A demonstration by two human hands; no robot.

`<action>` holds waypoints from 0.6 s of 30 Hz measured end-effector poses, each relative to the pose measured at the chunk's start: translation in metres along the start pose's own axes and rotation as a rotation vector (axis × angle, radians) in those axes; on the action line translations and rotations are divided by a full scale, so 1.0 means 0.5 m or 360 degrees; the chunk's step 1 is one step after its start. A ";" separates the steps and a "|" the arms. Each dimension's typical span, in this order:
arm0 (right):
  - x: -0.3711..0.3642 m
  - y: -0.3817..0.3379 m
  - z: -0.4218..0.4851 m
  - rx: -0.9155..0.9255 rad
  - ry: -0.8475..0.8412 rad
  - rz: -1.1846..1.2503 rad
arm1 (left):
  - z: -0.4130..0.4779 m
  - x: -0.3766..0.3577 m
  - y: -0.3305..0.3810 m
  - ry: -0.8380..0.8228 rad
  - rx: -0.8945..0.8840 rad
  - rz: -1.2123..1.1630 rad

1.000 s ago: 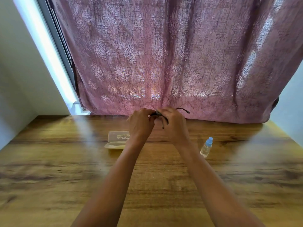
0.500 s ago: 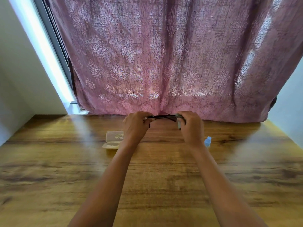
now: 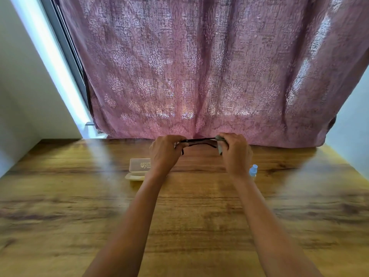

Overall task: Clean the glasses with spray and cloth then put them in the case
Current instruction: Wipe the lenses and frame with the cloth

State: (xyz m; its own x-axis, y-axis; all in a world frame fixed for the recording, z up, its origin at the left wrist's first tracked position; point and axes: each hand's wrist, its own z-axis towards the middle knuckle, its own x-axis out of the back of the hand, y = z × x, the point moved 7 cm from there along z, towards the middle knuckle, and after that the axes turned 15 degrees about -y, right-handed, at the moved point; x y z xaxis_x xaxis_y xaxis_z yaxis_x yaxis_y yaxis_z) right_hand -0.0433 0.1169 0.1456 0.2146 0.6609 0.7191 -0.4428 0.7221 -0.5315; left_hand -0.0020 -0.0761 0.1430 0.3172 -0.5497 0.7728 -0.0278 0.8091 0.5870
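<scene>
Dark-framed glasses (image 3: 199, 141) are held level above the far part of the wooden table (image 3: 60, 206). My left hand (image 3: 165, 151) grips their left end. My right hand (image 3: 235, 150) pinches the right end through a small grey cloth (image 3: 220, 145). An open translucent case (image 3: 137, 169) lies on the table just left of my left wrist, partly hidden by it. The spray bottle (image 3: 253, 170) with a blue cap stands behind my right wrist, mostly hidden.
A pink patterned curtain (image 3: 199, 66) hangs right behind the table's far edge. A bright window frame (image 3: 52, 62) runs down at the left, and pale walls flank both sides.
Both hands have moved apart, and the glasses have turned from bunched between them to stretched level. My right hand has shifted right and now covers most of the spray bottle.
</scene>
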 end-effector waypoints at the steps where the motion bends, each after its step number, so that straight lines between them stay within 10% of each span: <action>1: 0.001 0.008 0.000 -0.0036 0.0001 -0.0005 | 0.001 -0.001 0.000 -0.0008 0.0000 -0.0005; 11: -0.055 -0.108 -0.015 0.0331 -0.0174 -0.0042 | 0.009 -0.024 0.011 -0.0081 0.0001 0.0060; 18: 0.000 -0.012 0.006 0.0012 -0.0025 0.0000 | 0.006 0.005 -0.016 -0.0045 0.0000 -0.0078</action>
State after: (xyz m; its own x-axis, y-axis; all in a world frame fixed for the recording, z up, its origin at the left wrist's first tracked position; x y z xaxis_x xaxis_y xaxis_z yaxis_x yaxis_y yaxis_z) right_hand -0.0433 0.1121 0.1501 0.2011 0.6574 0.7262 -0.4495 0.7206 -0.5279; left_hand -0.0041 -0.0844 0.1409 0.2913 -0.5941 0.7498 -0.0131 0.7812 0.6241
